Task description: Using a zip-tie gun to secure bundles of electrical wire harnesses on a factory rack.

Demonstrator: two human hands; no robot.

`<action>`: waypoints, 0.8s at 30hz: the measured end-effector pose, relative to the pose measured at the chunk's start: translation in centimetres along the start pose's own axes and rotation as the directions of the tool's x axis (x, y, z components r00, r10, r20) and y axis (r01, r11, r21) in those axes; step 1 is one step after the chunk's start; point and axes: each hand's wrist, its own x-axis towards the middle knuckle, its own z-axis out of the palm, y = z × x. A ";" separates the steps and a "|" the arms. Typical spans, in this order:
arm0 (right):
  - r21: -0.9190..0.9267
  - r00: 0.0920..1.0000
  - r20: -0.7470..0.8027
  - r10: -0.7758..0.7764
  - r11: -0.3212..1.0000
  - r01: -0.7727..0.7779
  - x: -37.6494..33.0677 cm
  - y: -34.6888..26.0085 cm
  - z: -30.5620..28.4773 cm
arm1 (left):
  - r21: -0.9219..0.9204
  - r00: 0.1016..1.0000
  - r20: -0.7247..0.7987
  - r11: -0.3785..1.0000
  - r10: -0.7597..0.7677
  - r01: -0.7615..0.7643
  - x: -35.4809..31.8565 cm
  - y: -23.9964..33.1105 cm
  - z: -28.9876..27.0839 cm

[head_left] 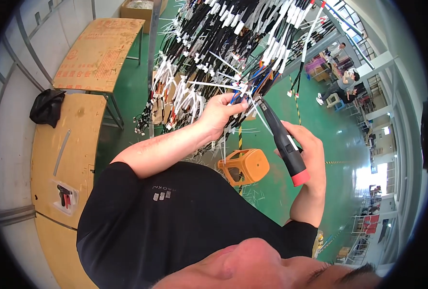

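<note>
My left hand is closed around a bundle of wires, blue, black and orange-brown strands among them. White cable ties stick out from the bundle close to those fingertips. Wrapped in my right hand is a black cable tie gun with a red rear end. Its nose meets the bundle just right of my left fingers, beside a white tie strip. Above and around hangs a dense mass of black and white cables with white connectors; its fingertip-side details are partly hidden.
An orange plastic stool stands on the green floor below my hands. Wooden tables line the left wall, bearing a black bag, a metal ruler and a tray holding another tool. Other people are far right.
</note>
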 end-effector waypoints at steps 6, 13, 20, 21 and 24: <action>-0.019 1.000 -0.006 0.002 1.000 -0.002 0.0 -0.3 -0.1 | -0.059 0.990 -0.101 0.992 0.102 -0.108 0.1 -0.7 0.1; -0.047 0.999 -0.010 0.040 0.998 -0.041 -0.4 -0.6 0.9 | 0.077 0.992 -0.068 0.992 0.107 -0.102 0.5 -0.7 0.3; -0.160 0.999 -0.027 0.047 0.986 -0.051 0.0 -2.2 0.1 | 0.379 0.943 0.062 0.866 0.328 -0.326 0.6 -1.3 0.0; -0.261 0.998 -0.021 0.055 0.964 -0.058 0.1 -2.7 0.0 | 0.395 0.921 0.073 0.837 0.382 -0.378 0.7 -1.4 0.0; -0.419 0.998 0.004 0.059 0.906 -0.052 0.5 -3.7 -0.3 | 0.341 0.941 0.037 0.880 0.337 -0.329 0.5 -1.6 0.0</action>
